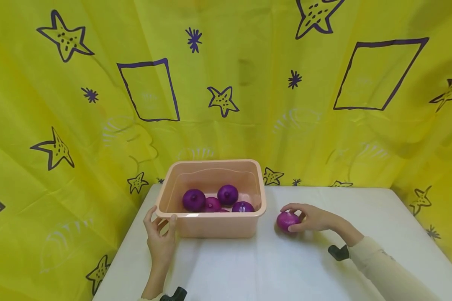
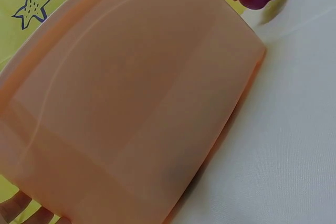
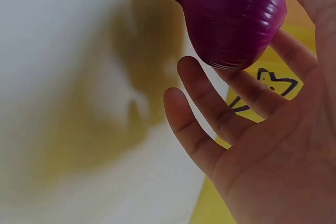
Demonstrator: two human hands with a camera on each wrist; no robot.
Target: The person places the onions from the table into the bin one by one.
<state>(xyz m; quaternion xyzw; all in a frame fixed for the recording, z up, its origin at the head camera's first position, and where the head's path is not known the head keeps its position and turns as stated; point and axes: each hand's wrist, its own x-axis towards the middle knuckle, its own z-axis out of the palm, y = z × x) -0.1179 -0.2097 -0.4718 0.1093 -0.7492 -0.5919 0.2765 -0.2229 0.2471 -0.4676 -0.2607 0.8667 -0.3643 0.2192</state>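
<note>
A peach plastic bin (image 1: 216,225) stands on the white table, and several purple onions (image 1: 193,200) lie inside it. My left hand (image 1: 161,240) grips the bin's front left corner, thumb at the front rim and fingers round the left side. In the left wrist view the bin's wall (image 2: 126,87) fills most of the picture, with a few fingertips (image 2: 39,216) at its edge. To the right of the bin, my right hand (image 1: 312,218) pinches another purple onion (image 1: 287,221) between thumb and fingers. Seen from the right wrist, that onion (image 3: 231,19) is above the table, its pointed tip outward.
The white table (image 1: 286,271) reaches back to a yellow curtain (image 1: 248,138) printed with stars and squares, which hangs behind and along the sides. A dark wrist-worn device (image 1: 339,252) sits at the right sleeve, and another (image 1: 174,294) by the left wrist.
</note>
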